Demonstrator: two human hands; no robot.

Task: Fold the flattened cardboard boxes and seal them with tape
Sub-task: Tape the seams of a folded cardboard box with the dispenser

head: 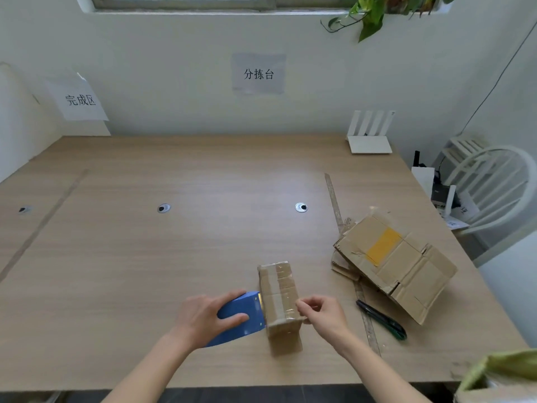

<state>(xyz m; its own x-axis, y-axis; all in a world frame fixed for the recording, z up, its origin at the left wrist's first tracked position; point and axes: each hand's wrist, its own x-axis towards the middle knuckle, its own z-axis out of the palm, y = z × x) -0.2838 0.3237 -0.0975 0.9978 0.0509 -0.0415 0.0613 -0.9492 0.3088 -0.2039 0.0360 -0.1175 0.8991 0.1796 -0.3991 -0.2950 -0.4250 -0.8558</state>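
A small folded cardboard box (pixel 280 295) stands on the tabletop (pixel 174 257) near its front edge, a little right of the middle, with clear tape running along its top and down the near end. The left hand (pixel 207 318) grips a blue tape dispenser (pixel 242 317), thumb over its top and fingers wrapped around the far side, and the dispenser's front end is pressed against the left face of the box. The right hand (pixel 321 314) is at the box's near right corner, its fingers curled in a pinch; it seems to hold the loose end of the tape there, though the tape itself is too clear to make out for certain.

Just to the right of that hand a dark utility knife (pixel 382 319) with a green end lies on the tabletop, across a long worn strip of tape or a ruler (pixel 334 199) that runs from the front edge towards the back. Further right, near the right edge, is a loose pile of flattened cardboard boxes (pixel 398 263), the top one carrying a yellow patch and tilted up on the others.

Two round cable grommets (pixel 301 207) sit in the middle of the tabletop. At the back right corner a white router (pixel 369 135) stands against the wall. Paper signs (pixel 258 74) with printed characters hang on the wall, a plant (pixel 372 16) trails down from the windowsill, and a white chair (pixel 491 181) stands beyond the right edge.
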